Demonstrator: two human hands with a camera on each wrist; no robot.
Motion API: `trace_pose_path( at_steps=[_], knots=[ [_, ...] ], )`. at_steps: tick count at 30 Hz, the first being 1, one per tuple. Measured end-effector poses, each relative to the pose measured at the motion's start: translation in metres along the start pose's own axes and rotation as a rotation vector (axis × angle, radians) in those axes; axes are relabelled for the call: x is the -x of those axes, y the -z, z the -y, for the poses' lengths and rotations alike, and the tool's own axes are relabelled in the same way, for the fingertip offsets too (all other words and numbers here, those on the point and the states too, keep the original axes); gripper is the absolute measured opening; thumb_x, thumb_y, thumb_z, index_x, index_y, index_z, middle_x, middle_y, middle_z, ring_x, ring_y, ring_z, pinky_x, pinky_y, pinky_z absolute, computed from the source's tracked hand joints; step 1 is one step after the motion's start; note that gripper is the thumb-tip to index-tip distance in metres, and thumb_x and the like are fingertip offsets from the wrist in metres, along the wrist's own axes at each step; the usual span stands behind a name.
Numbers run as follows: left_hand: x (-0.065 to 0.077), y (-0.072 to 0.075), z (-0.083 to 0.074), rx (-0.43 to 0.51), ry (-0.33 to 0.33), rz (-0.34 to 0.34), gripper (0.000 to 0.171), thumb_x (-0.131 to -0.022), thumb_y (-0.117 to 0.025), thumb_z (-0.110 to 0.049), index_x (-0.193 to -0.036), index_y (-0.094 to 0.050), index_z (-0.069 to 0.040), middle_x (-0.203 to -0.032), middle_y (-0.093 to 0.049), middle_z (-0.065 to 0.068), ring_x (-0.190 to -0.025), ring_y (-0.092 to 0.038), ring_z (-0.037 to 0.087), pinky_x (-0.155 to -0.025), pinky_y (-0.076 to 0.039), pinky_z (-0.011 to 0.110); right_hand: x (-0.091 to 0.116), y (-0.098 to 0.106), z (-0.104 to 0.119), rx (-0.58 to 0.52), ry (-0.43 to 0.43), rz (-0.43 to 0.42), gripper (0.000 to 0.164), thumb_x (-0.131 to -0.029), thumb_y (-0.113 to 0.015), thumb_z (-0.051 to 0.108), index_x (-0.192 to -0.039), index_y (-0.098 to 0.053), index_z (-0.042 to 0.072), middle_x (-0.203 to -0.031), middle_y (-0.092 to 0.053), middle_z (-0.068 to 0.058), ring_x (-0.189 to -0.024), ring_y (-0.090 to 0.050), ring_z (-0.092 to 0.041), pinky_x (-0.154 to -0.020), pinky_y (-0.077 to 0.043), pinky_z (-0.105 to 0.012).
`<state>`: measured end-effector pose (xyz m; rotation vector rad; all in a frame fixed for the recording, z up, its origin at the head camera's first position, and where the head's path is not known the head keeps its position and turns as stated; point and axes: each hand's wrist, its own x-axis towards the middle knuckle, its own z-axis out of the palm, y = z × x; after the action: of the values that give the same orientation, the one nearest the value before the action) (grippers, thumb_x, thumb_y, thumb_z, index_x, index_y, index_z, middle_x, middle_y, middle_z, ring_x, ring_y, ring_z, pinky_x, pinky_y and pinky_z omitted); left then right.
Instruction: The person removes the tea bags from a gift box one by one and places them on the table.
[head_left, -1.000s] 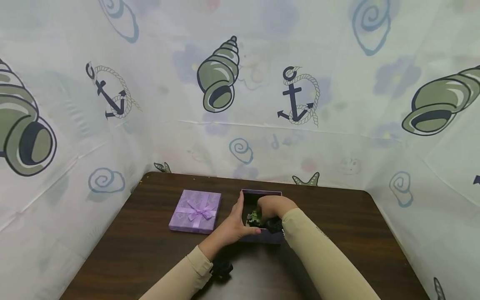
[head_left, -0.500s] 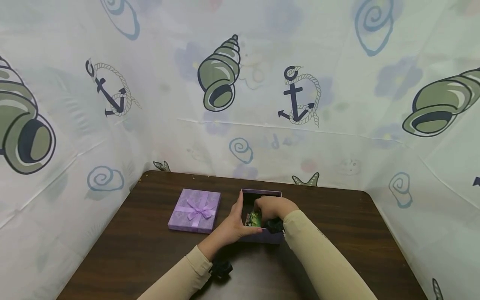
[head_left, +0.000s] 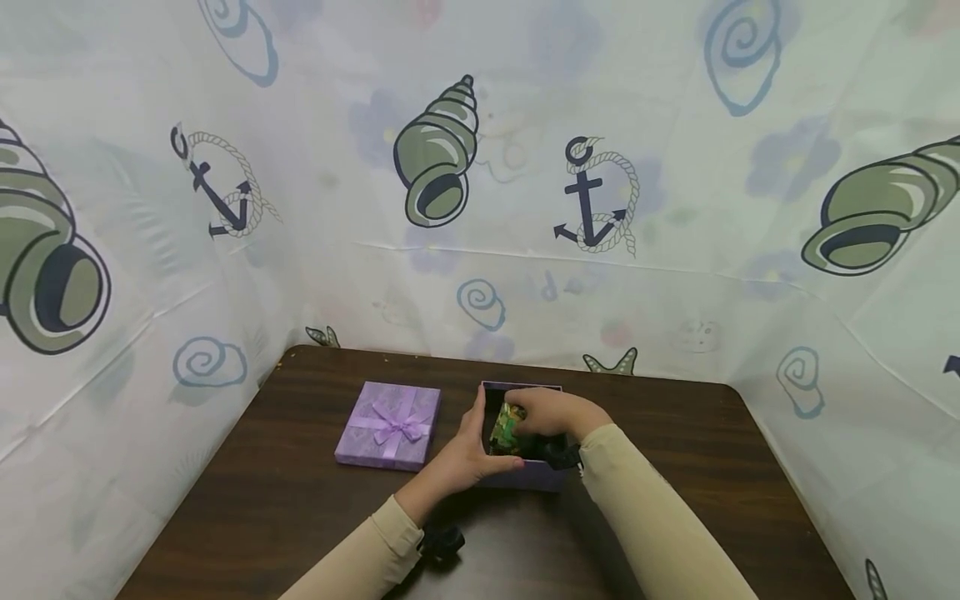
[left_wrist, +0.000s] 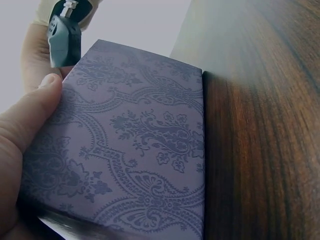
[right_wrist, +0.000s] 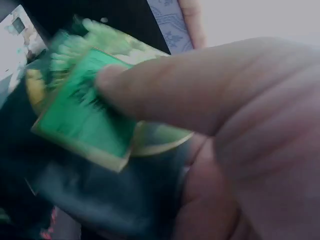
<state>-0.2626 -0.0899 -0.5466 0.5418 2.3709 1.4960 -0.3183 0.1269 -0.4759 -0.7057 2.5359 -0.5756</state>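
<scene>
My left hand [head_left: 463, 454] holds an open purple patterned gift box [head_left: 525, 477] at its left side, thumb along the front rim. In the left wrist view the box wall [left_wrist: 140, 135] fills the middle, with the thumb [left_wrist: 42, 102] at its edge. My right hand [head_left: 555, 412] reaches into the box and holds a small green and gold printed packet [head_left: 506, 427]. Close up in the right wrist view, the thumb presses on the packet's green panel [right_wrist: 75, 115], slightly blurred. The right hand hides much of the box's inside.
The purple lid [head_left: 390, 427] with a ribbon bow lies left of the box on the dark wooden table [head_left: 300, 500]. Behind stands a white cloth wall [head_left: 525, 317] printed with shells and anchors. Inside the box, a white printed item [right_wrist: 17, 37] shows at the edge.
The right hand has shifted slightly within the box, and more of the green packet now shows, lying further up and tilted. The left hand and the lid stay in place.
</scene>
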Motion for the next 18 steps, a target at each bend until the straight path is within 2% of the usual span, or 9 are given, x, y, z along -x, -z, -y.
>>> trace_pose_path(
  at_steps=[2, 4, 6, 7, 11, 14, 18],
  knots=[
    [0.001, 0.0, 0.0, -0.002, -0.003, 0.003, 0.138, -0.091, -0.087, -0.054, -0.173, 0.022, -0.032, -0.182, 0.003, 0.025, -0.164, -0.02, 0.056, -0.121, -0.036, 0.075, 0.005, 0.001, 0.001, -0.058, -0.006, -0.016, 0.03, -0.109, -0.07, 0.022, -0.138, -0.062, 0.017, -0.125, -0.067, -0.007, -0.076, -0.058, -0.017, -0.07, -0.052, -0.036],
    [0.001, 0.0, 0.0, -0.002, -0.003, 0.005, 0.137, -0.091, -0.086, -0.056, -0.172, 0.022, -0.034, -0.182, 0.003, 0.024, -0.164, -0.021, 0.056, -0.12, -0.036, 0.075, 0.01, 0.002, 0.002, -0.11, -0.014, -0.04, 0.046, -0.109, -0.07, 0.026, -0.151, -0.055, 0.019, -0.146, -0.063, -0.011, -0.067, -0.063, -0.02, -0.066, -0.058, -0.037],
    [0.002, 0.001, 0.0, 0.0, -0.001, 0.003, 0.137, -0.091, -0.086, -0.058, -0.172, 0.022, -0.035, -0.182, 0.002, 0.024, -0.164, -0.021, 0.056, -0.121, -0.036, 0.075, 0.015, 0.002, 0.005, -0.184, -0.017, -0.061, 0.053, -0.108, -0.072, 0.025, -0.156, -0.051, 0.022, -0.152, -0.061, -0.014, -0.062, -0.067, -0.024, -0.061, -0.061, -0.04],
    [0.002, 0.001, 0.0, 0.002, 0.001, 0.004, 0.137, -0.091, -0.086, -0.058, -0.172, 0.022, -0.037, -0.183, 0.002, 0.024, -0.164, -0.021, 0.056, -0.121, -0.036, 0.076, 0.017, 0.003, 0.006, -0.2, -0.016, -0.073, 0.053, -0.107, -0.073, 0.024, -0.156, -0.05, 0.022, -0.15, -0.062, -0.015, -0.06, -0.068, -0.025, -0.06, -0.062, -0.04],
    [0.0, 0.001, 0.001, 0.009, -0.001, 0.002, 0.137, -0.09, -0.087, -0.058, -0.173, 0.021, -0.035, -0.182, 0.001, 0.024, -0.164, -0.02, 0.055, -0.121, -0.035, 0.075, 0.024, 0.005, 0.008, -0.25, 0.004, -0.101, 0.042, -0.105, -0.075, 0.014, -0.14, -0.053, 0.021, -0.121, -0.068, -0.01, -0.071, -0.075, -0.025, -0.066, -0.065, -0.039],
    [-0.001, 0.001, 0.001, 0.007, -0.006, 0.004, 0.139, -0.089, -0.087, -0.059, -0.174, 0.019, -0.03, -0.182, -0.001, 0.025, -0.164, -0.022, 0.054, -0.121, -0.036, 0.074, 0.031, 0.005, 0.007, -0.227, 0.017, -0.128, 0.034, -0.104, -0.076, 0.013, -0.132, -0.058, 0.019, -0.113, -0.069, -0.005, -0.077, -0.077, -0.028, -0.073, -0.064, -0.04],
    [-0.001, 0.003, -0.001, 0.004, -0.003, 0.004, 0.139, -0.089, -0.087, -0.06, -0.175, 0.017, -0.028, -0.182, -0.002, 0.024, -0.164, -0.022, 0.054, -0.121, -0.035, 0.075, 0.04, 0.004, 0.002, -0.178, 0.058, -0.211, 0.025, -0.105, -0.075, 0.019, -0.126, -0.061, 0.019, -0.104, -0.07, -0.002, -0.078, -0.075, -0.029, -0.073, -0.059, -0.039]
  ],
)
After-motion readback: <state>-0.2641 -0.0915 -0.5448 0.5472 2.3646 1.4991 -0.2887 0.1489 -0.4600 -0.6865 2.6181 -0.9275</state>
